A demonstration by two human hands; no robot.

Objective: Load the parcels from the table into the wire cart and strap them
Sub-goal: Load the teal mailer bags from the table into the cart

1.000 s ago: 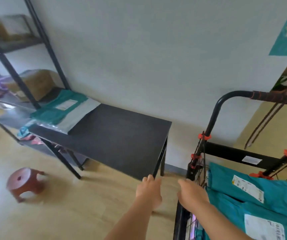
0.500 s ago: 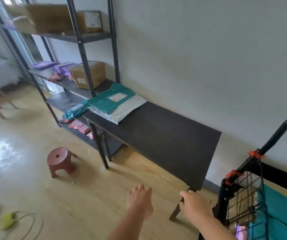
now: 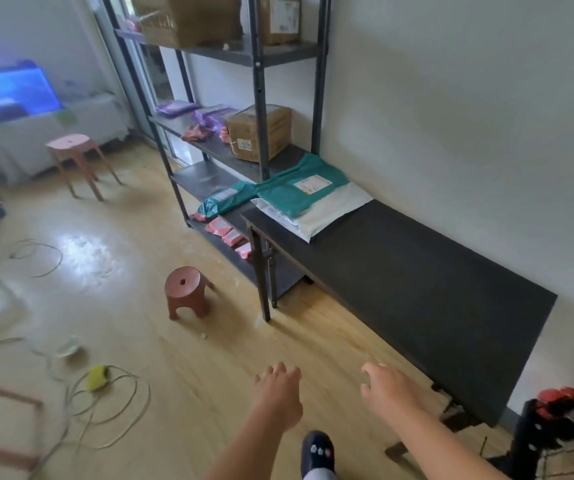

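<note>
As we turn from the wire cart [image 3: 555, 441] | our left hand [image 3: 278, 393] and right hand [image 3: 387, 389] hang loosely spread, empty | parcels [image 3: 299, 192] remain far along the table [image 3: 417, 289].

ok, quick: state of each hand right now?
Left hand: open, fingers relaxed, holding nothing.
Right hand: open, fingers loosely curled, holding nothing.

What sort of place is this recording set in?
Probably a small parcel depot or pickup room: a metal rack holds labelled cardboard boxes, teal and white parcels lie on the black table, and a wire cart stands at the right edge.
</note>
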